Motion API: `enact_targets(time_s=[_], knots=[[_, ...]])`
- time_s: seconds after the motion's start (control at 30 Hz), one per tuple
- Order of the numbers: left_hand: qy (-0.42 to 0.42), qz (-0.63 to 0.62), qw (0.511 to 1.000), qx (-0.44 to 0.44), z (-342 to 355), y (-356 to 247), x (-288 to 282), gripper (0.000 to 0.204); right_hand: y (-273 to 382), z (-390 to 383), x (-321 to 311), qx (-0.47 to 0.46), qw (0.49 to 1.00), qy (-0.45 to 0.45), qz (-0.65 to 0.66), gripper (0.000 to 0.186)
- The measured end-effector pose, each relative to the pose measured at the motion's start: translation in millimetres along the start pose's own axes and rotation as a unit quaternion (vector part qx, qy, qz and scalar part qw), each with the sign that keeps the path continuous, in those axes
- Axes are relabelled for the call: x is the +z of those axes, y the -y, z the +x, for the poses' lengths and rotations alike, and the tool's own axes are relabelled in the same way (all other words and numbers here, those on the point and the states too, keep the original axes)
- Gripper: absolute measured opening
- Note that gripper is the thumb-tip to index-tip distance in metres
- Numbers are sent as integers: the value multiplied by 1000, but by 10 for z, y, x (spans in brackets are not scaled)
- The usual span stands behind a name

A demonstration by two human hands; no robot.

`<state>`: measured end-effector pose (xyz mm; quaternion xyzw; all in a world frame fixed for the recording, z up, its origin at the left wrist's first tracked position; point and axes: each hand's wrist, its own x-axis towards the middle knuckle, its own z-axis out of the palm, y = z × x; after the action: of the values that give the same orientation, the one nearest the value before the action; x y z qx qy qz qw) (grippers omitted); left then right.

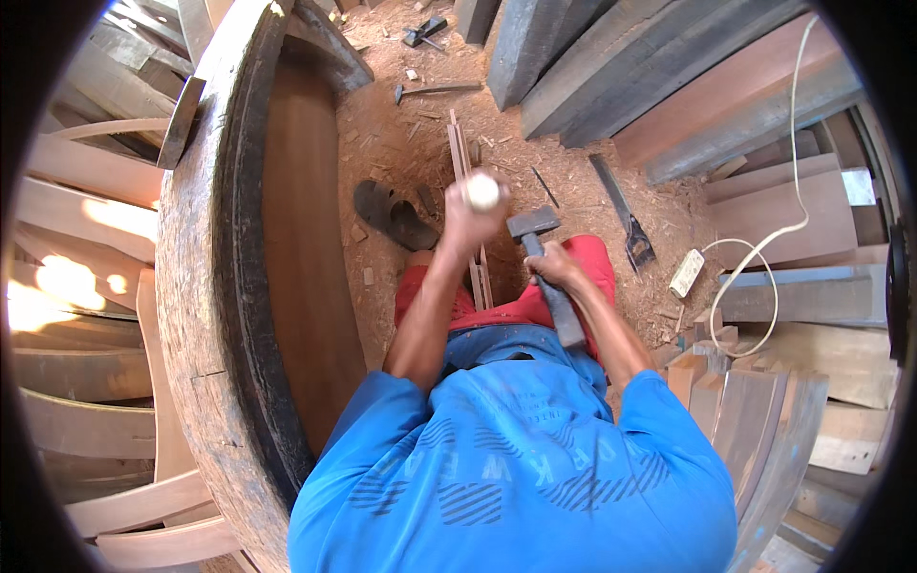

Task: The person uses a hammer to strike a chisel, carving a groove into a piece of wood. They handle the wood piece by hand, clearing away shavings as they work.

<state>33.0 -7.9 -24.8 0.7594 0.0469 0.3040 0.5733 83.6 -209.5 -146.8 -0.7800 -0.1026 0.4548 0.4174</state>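
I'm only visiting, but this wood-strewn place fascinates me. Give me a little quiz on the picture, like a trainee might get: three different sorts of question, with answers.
1. Multiple choice: what does the person's right hand hold?
A) a paintbrush
B) a hammer
C) a cup

2. True or false: the left hand is empty.

3. Fill in the missing word: the long, narrow wooden piece runs ____ the person's legs.

Key:
1. B.
2. False; it grips a pale, round-ended object, though blur hides exactly what it is.
3. between.
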Motion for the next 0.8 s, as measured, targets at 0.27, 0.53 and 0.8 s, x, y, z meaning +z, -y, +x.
enact_targets(time_s=[0.27,0.53,0.8], knots=[[228,-101,958,-138,-204,-263,-475,15,1657,-478,-140,-422,893,-122,101,59],[142,-77,987,-21,427,441,-389,24,2447,119,388,-458,781,-210,-369,21],[102,-300,928,-198,-1007,490,-203,39,1859,-1388,485,-575,772,-132,-236,8]])
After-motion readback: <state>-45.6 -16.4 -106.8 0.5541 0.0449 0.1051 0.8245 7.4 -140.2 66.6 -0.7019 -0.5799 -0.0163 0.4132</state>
